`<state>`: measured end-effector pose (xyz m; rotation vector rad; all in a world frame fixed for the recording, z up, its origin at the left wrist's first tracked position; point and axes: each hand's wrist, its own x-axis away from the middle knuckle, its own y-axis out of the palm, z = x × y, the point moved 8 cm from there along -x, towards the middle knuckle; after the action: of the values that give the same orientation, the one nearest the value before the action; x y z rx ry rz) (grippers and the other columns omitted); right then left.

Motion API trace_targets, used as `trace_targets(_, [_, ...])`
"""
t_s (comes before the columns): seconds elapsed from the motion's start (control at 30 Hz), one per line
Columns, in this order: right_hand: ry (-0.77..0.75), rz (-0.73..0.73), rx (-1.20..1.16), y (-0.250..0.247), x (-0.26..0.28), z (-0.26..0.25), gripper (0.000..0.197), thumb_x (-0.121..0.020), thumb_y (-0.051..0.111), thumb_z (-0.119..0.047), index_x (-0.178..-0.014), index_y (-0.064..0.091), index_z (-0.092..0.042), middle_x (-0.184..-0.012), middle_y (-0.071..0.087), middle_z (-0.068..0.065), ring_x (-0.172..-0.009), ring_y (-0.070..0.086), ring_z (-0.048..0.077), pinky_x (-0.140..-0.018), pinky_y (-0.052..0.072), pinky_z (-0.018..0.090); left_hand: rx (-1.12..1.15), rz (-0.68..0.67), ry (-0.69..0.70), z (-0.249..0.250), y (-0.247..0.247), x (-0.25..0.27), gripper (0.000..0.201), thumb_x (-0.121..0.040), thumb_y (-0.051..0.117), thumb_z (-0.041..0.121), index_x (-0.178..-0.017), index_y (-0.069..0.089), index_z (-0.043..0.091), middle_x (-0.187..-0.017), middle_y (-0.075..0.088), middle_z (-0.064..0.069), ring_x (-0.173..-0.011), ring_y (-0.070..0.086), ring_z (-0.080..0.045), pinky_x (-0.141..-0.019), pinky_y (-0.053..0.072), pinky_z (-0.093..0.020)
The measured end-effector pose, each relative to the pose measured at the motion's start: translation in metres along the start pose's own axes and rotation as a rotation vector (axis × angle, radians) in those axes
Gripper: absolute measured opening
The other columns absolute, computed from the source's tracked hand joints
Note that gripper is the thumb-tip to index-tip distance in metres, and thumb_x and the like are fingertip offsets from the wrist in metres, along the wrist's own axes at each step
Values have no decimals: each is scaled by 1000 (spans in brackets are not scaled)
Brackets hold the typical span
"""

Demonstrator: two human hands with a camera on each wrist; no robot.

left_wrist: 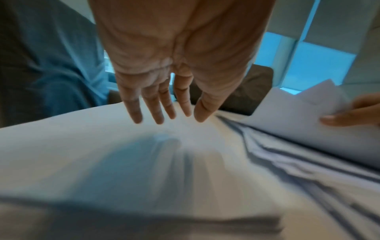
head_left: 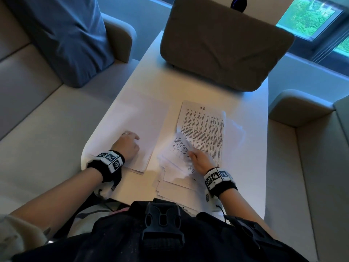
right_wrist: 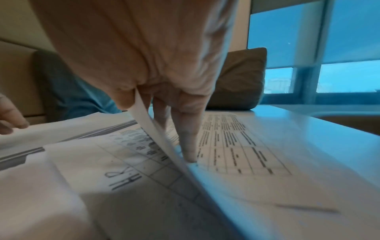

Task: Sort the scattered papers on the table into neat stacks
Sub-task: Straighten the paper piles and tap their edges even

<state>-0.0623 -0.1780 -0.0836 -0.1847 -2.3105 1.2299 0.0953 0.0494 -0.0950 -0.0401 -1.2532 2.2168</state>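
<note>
On the white table [head_left: 245, 148], my left hand [head_left: 130, 140] lies with straight fingers [left_wrist: 156, 116] on a neat stack of blank sheets [head_left: 143, 118] at the left. To its right, a printed sheet marked "HR" [head_left: 204, 129] lies flat. My right hand [head_left: 196, 156] pinches the edge of another printed sheet [right_wrist: 152, 129] between thumb and fingers and lifts it off a loose pile [head_left: 173, 180] near the front edge. One fingertip [right_wrist: 190, 154] presses on the printed page beneath. The pile's lower sheets are fanned out and partly hidden by my arm.
A brown cushion [head_left: 222, 46] stands at the table's far end. A blue cushion [head_left: 66, 38] leans on the beige sofa [head_left: 37, 110] to the left. Another sofa seat [head_left: 302, 157] flanks the right side. A window [head_left: 311, 17] is at the far right.
</note>
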Motion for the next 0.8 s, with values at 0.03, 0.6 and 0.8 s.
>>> trace_targets(0.03, [15,-8,-41,0,1,4,34,-103,32,-36,-111,59,-18,-96,68,1,-81,63,17,-78,51,31,22,-15,67,17,2,-1,29,-87,52,10,-115,58,9,-125,50,-10,-117,49,-26,-101,39,-33])
trace_targets(0.6, [-3,-186,-488,8,39,14,47,-92,60,-37,-56,54,-8,-49,50,0,-48,43,14,-60,39,32,636,-647,-135,146,62,-6,26,-91,44,25,-85,52,1,-68,63,-15,-55,64,-25,-57,55,-30])
trace_targets(0.8, [-44,-412,-313,24,45,25,61,-83,68,-41,-139,46,-28,-146,43,-5,-134,39,8,-114,26,31,222,-500,77,147,50,-13,40,-77,50,-8,-110,54,14,-95,61,-9,-86,59,-26,-71,49,-33])
